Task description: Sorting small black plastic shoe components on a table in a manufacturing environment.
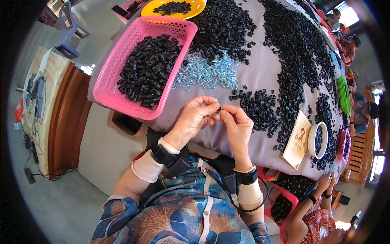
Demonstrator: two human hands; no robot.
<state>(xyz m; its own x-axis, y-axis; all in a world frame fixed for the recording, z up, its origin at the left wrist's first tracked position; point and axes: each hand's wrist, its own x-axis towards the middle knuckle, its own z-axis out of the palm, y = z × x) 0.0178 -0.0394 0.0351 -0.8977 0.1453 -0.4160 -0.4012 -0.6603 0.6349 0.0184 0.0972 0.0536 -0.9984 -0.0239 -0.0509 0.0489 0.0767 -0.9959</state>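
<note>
My left hand (pixel 196 118) and my right hand (pixel 237 124) meet above the near table edge, thumbs and forefingers pinched together. Between the fingertips is a small black plastic piece (pixel 219 109), mostly hidden by them. Just beyond my hands lies a pile of small, shiny pale-blue pieces (pixel 211 72) that look like springs. A pink plastic basket (pixel 106 99) stands to the left, with many black plastic pieces (pixel 148 69) inside. Loose black parts (pixel 260 110) lie right of my right hand, and a larger black heap (pixel 221 28) spreads farther back.
A yellow plate (pixel 149 9) of black bits sits behind the basket. To the right are a printed card (pixel 296 140), a round white bowl (pixel 313 142) and a green basket (pixel 343 95). Other people sit along the table; one co-worker's hands (pixel 325 183) are at the lower right.
</note>
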